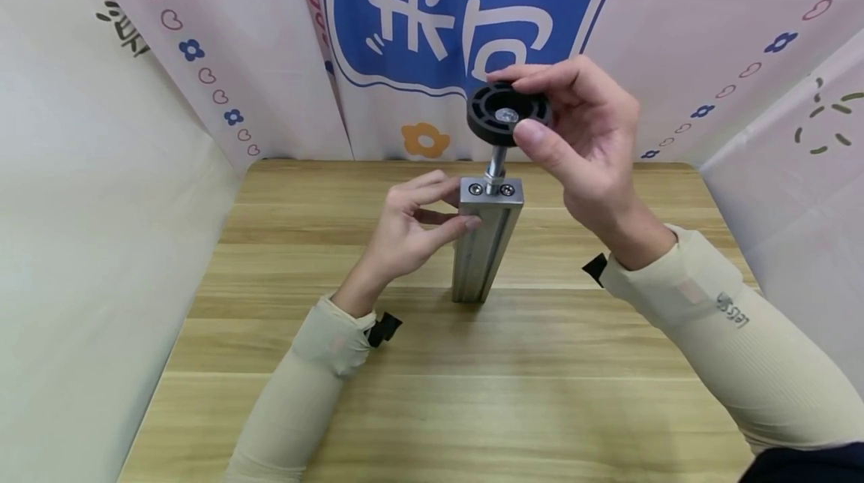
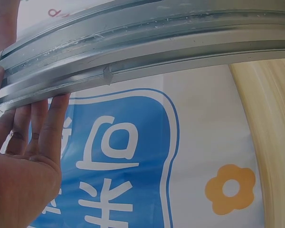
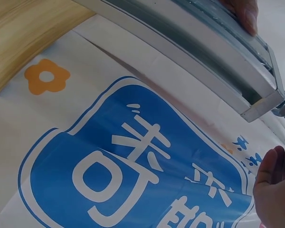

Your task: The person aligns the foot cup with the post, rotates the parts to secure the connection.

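An aluminium profile [image 1: 481, 250] stands upright on the wooden table. My left hand [image 1: 408, 232] grips it near its top, thumb on the near face and fingers behind. An end plate [image 1: 472, 198] with two screws caps the profile. From this plate rises a threaded stud [image 1: 498, 160] with a nut [image 1: 493, 180] low on it. On top of the stud sits a black round levelling foot [image 1: 487, 129], and my right hand [image 1: 597, 142] holds its rim between thumb and fingers. In the left wrist view, fingers [image 2: 54, 123] lie along the underside of the profile [image 2: 147, 42].
The wooden table [image 1: 378, 408] runs back to a printed cloth [image 1: 270, 78] with a blue sign and flowers. White cloth walls [image 1: 115, 205] stand on both sides. A black wrist mount [image 1: 385, 329] shows at the left cuff, and another at the right.
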`<act>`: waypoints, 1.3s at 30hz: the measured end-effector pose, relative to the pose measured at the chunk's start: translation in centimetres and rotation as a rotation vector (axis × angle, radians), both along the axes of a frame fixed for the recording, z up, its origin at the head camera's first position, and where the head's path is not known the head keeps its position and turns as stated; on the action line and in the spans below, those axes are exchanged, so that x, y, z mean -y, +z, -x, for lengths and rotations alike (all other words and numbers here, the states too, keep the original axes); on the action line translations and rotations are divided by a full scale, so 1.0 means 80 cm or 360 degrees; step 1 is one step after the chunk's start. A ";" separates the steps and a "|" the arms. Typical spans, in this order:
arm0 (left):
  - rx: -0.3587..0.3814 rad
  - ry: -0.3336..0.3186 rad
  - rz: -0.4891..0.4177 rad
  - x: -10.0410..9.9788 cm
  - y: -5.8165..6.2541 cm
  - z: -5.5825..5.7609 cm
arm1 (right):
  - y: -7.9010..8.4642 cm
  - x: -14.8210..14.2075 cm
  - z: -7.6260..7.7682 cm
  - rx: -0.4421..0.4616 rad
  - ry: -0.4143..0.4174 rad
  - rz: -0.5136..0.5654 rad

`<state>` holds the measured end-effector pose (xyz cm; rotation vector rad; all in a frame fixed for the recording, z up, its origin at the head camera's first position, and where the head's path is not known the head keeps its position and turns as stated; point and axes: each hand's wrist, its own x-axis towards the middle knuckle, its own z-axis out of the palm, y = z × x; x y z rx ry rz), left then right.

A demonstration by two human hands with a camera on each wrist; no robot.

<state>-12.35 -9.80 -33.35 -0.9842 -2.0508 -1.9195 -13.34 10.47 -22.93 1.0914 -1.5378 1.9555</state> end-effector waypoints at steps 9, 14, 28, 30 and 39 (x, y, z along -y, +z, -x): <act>0.0010 0.0010 0.0004 0.000 0.000 0.000 | -0.003 0.003 0.001 -0.0093 -0.0028 -0.0003; 0.0012 0.0011 0.0005 0.000 0.000 -0.001 | 0.000 0.004 -0.001 -0.0030 -0.0050 -0.0027; -0.0008 0.0003 -0.0001 -0.001 -0.001 0.000 | -0.005 0.005 0.001 -0.0061 -0.0173 -0.0085; -0.0006 0.0001 -0.0007 -0.002 -0.002 0.001 | -0.004 0.004 0.000 -0.0055 -0.0126 -0.0066; 0.0001 0.0003 0.0003 -0.001 -0.001 0.001 | -0.004 -0.001 0.001 -0.0026 -0.0009 -0.0004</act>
